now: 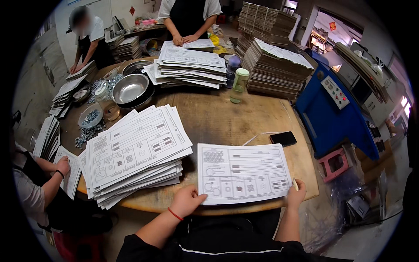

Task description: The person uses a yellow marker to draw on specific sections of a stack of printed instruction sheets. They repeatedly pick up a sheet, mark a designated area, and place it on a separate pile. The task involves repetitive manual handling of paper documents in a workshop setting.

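A printed white sheet [244,168] with line drawings of hardware parts lies flat at the table's near edge, in front of me. My left hand [188,201] grips its lower left corner, thumb on top and fingers curled under the edge. At the lower right corner my right hand [297,194] is closed on the sheet's edge. A small pale object [295,184] shows at the right fingers; its kind I cannot make out. Left of the sheet rises an uneven stack of similar printed sheets [135,153].
A black phone [283,139] lies beyond the sheet, near a thin white stick [255,139]. Steel bowls [131,88], a green-lidded bottle [239,85] and more stacks [192,65] stand farther back. Co-workers handle sheets at the left and far side. A blue machine [329,109] stands right.
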{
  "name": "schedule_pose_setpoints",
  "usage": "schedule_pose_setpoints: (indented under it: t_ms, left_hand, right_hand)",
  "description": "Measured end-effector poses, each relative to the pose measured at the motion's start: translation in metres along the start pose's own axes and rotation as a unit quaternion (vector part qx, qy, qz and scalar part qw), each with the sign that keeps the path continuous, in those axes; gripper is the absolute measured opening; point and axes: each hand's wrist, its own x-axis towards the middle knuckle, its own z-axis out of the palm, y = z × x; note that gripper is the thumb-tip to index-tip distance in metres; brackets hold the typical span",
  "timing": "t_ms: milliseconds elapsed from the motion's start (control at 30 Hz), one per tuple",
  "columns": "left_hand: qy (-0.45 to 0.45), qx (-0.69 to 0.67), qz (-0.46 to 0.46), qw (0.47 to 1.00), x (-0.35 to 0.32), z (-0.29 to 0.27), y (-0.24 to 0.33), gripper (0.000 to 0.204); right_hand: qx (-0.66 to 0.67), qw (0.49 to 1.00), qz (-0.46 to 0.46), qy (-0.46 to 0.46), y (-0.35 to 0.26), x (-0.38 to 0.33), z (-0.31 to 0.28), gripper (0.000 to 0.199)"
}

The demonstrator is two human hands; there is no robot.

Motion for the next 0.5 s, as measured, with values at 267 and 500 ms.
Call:
schedule_pose_setpoints:
  t_ms: [267,500]
  left_hand:
    - [0.224,-0.143,0.279,0.923,-0.037,-0.029,0.01,0.026]
    - [0.588,-0.211,0.097,0.775,-0.086,-0.213,-0.113,0.041]
  right_hand:
    - [0.228,0.973,0.028,-0.007,-0.04,-0.016,0.018,0.036]
    - [0.204,0.947,-0.005,-0.247,-0.086,-0.06,0.056,0.035]
